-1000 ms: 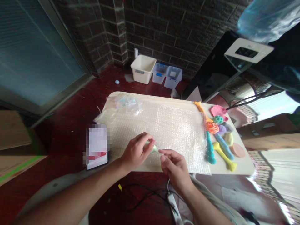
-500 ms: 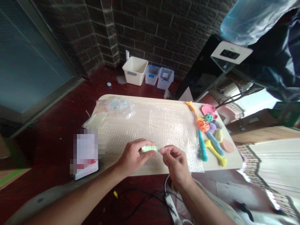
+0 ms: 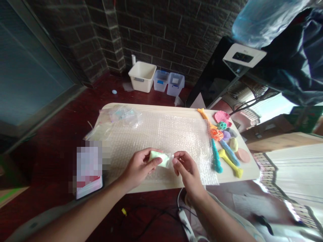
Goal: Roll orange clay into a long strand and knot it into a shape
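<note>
My left hand (image 3: 141,164) is closed around a small packet of pale green modelling clay (image 3: 158,159), thumb on top and fingers behind. A clear plastic wrapper (image 3: 168,160) sticks out from the packet's right end. Close by on the right, my right hand (image 3: 186,168) pinches at the wrapper's loose end with thumb and forefinger. Both hands are above the front part of a sheet of bubble wrap (image 3: 176,134) spread over the pale table (image 3: 247,171).
Coloured clay shapes, among them a yellow bone-like piece (image 3: 230,163), a teal strip (image 3: 216,156) and a pink dish (image 3: 222,118), lie at the table's right. Crumpled clear bags (image 3: 126,116) lie back left. Beyond, a cream bin (image 3: 142,77) stands on the floor.
The green packet has turned in my left hand, so more of its broad face and its clear wrapper end show. The view has shifted slightly.
</note>
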`<state>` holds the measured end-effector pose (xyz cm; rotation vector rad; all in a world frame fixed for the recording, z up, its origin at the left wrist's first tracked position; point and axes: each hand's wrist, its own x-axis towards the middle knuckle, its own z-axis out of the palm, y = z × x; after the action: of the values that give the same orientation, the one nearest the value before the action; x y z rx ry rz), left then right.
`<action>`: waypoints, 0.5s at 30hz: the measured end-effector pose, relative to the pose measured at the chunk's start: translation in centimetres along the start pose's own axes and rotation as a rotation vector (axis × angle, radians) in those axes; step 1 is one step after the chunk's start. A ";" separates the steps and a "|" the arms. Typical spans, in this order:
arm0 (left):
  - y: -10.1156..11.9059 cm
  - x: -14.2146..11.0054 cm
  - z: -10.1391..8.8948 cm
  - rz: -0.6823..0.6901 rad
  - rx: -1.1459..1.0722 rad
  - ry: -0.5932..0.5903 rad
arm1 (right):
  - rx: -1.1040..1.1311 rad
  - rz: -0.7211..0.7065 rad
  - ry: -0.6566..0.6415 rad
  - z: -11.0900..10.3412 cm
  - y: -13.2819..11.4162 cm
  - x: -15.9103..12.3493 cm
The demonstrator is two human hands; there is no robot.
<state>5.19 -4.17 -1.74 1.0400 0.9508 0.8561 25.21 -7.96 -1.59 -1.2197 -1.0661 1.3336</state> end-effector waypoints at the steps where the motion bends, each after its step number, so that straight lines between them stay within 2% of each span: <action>1: -0.1 0.1 0.0 -0.009 -0.032 0.015 | 0.009 0.001 0.006 0.0 0.0 -0.1; 6: -0.2 0.4 0.1 0.026 -0.061 0.064 | -0.012 0.025 -0.019 0.5 0.4 -0.5; 12: -0.4 0.1 0.3 0.135 0.086 0.040 | 0.047 0.180 -0.097 0.7 1.0 -0.4; 15: -0.3 -0.2 0.2 0.166 0.213 0.058 | 0.035 0.189 -0.094 0.8 1.1 -0.2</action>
<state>5.39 -4.47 -1.90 1.2964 1.0316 0.9403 24.33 -8.31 -2.53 -1.2675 -1.0076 1.5613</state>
